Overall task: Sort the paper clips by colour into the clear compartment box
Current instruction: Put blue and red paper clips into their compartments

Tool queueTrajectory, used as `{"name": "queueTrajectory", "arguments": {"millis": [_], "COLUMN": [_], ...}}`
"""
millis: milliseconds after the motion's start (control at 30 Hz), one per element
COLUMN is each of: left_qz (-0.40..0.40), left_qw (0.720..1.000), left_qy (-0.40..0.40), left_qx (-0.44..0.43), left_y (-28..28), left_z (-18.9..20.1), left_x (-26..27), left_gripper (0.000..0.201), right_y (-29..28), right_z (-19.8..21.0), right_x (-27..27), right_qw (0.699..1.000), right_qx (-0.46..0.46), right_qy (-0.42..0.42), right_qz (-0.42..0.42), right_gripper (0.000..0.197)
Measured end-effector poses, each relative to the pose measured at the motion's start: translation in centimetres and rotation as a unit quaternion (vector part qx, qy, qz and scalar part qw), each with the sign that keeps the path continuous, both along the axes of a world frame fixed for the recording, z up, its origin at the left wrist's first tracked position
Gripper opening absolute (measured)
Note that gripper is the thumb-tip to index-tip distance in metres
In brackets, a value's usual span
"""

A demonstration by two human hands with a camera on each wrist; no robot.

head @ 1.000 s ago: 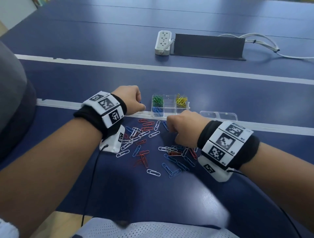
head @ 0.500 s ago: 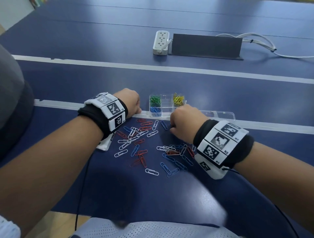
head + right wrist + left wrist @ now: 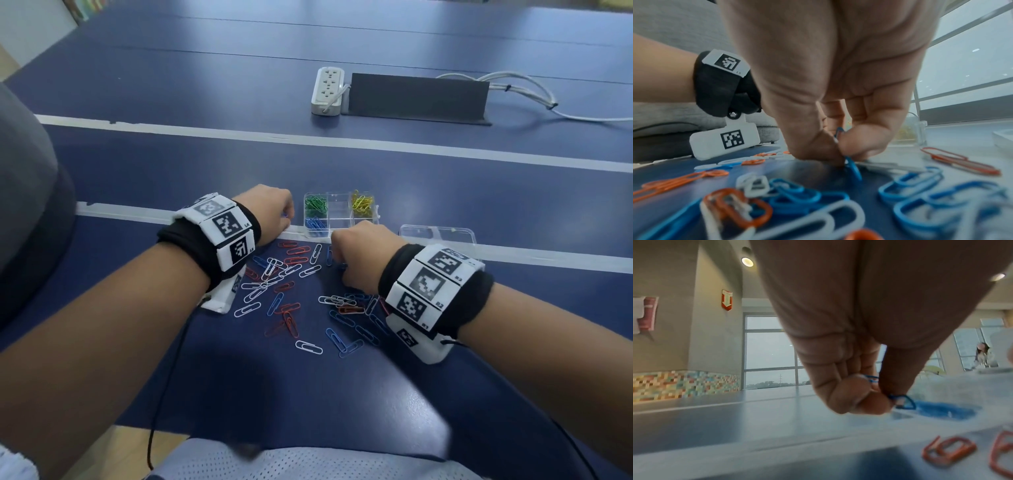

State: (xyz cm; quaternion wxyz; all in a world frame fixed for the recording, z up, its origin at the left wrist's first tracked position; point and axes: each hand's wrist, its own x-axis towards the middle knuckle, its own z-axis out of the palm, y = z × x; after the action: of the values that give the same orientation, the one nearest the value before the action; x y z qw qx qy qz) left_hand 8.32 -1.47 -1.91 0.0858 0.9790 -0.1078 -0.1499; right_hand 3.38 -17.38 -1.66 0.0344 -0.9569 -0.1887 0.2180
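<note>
Overhead, curled hands hide their pinched blue clips: left hand (image 3: 270,209), right hand (image 3: 359,255).

Bare table (image 3: 308,404) toward the person; loose clips (image 3: 284,291) between wrists.

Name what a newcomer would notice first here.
The scatter of red, white and blue paper clips on the blue table, between both hands. Behind it, the clear compartment box holds green, yellow and blue clips. Each hand, left hand and right hand, pinches a blue clip.
</note>
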Motion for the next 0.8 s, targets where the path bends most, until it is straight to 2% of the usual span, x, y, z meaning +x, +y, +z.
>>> {"name": "queueTrajectory", "arguments": {"millis": [200,367,667,800], "left_qz": [-0.02,-0.045,-0.046,-0.045], "left_qw": [0.995,0.995,0.987,0.993], "left_qy": [-0.042,-0.035,-0.091,-0.077], "left_qx": [-0.092,-0.079,-0.124,-0.074], "left_y": [-2.0,-3.5,-2.6,-2.3], "left_z": [1.3,1.1,2.0,1.6], "left_x": [0.7,0.9,0.0,-0.5], "left_gripper": [0.016,0.015,0.015,0.01], "right_y": [-0.2,-0.7,-1.3,-2.2], "right_z": [0.3,0.2,0.4,1.1], "right_x": [0.1,0.5,0.9,1.1], "right_qw": [1.0,1.0,0.999,0.995], "right_qx": [-0.007,0.012,0.042,0.089], "right_qy": [0.001,-0.012,0.006,-0.01], "right_qz": [0.005,-0.006,-0.031,-0.047], "right_gripper": [0.007,0.022,0.026,0.032]}}
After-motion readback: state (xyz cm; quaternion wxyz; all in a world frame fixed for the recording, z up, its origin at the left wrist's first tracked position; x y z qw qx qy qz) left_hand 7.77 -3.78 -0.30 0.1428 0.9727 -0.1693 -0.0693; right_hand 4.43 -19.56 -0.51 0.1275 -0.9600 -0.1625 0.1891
